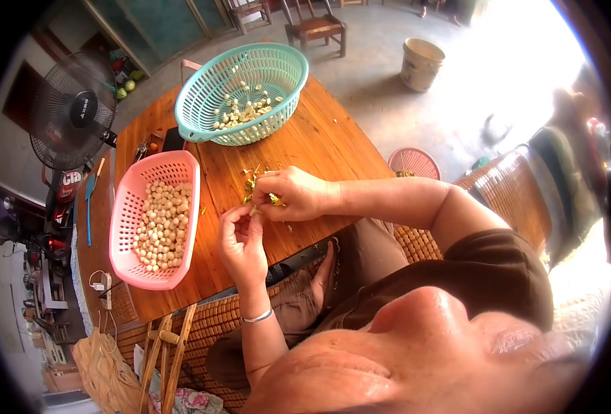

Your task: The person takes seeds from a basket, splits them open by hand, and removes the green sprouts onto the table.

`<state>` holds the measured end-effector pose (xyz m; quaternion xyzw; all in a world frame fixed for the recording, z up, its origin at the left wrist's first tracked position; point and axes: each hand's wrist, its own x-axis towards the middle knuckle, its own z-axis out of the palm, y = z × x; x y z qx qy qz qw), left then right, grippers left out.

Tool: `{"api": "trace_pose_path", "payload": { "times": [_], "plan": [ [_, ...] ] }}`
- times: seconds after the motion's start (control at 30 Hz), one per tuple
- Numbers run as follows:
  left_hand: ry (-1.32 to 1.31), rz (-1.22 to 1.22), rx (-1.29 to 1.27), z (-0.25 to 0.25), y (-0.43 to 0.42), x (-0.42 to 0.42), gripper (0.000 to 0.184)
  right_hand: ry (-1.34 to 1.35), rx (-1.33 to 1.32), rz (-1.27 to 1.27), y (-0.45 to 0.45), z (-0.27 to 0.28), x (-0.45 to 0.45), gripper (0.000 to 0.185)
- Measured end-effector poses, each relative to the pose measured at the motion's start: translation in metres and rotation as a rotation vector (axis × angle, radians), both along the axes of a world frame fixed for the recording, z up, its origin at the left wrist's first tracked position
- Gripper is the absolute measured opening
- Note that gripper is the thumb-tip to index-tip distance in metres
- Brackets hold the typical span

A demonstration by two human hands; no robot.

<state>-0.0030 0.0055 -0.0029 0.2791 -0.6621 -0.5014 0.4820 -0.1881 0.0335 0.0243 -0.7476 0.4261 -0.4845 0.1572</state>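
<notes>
The left hand, with a silver bracelet at its wrist, is pinched closed at the centre of the frame, thumb and fingers gripping a small pale piece. The right hand is curled closed just above and to the right, its fingertips meeting the left's at the same piece; its exact hold is partly hidden. Yellow-green scraps lie beside the fingers on the wooden counter. Left of the hands stands a pink basket holding many round, cream-coloured seeds. In the upper middle, a turquoise basket holds fewer pale, split-looking pieces. A blue-handled tool lies near the counter's left edge, and a black fan stands at upper left. Farther out, a bucket and a wooden chair stand on the floor, with a round pink basket right of centre.
</notes>
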Motion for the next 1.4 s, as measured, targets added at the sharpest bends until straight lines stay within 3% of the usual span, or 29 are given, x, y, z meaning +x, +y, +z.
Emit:
{"api": "trace_pose_path", "payload": {
  "times": [0.3, 0.37, 0.53, 0.6, 1.0, 1.23, 1.4],
  "plan": [
    [0.105, -0.011, 0.030, -0.002, -0.002, -0.003, 0.019, -0.060, 0.053, -0.003, 0.001, 0.003, -0.003, 0.012],
    [0.073, 0.000, 0.088, -0.002, -0.002, 0.001, 0.019, 0.021, 0.100, -0.041, 0.002, 0.006, -0.003, 0.013],
    [0.043, -0.015, 0.118, 0.008, 0.001, 0.001, 0.018, -0.069, 0.161, -0.020, 0.000, 0.008, -0.002, 0.010],
    [0.209, -0.055, 0.184, 0.012, 0.003, -0.003, 0.013, -0.053, 0.190, -0.045, 0.000, 0.009, -0.003, 0.008],
    [0.172, -0.028, 0.016, 0.005, -0.004, -0.001, 0.014, 0.029, 0.149, -0.164, -0.005, 0.002, -0.006, 0.011],
    [0.210, -0.069, 0.160, 0.010, 0.002, -0.003, 0.013, 0.011, 0.197, -0.224, -0.004, 0.002, -0.004, 0.011],
    [0.186, -0.043, 0.014, 0.001, -0.003, -0.002, 0.013, 0.095, 0.224, -0.186, -0.003, 0.001, -0.008, 0.013]
  ]
}}
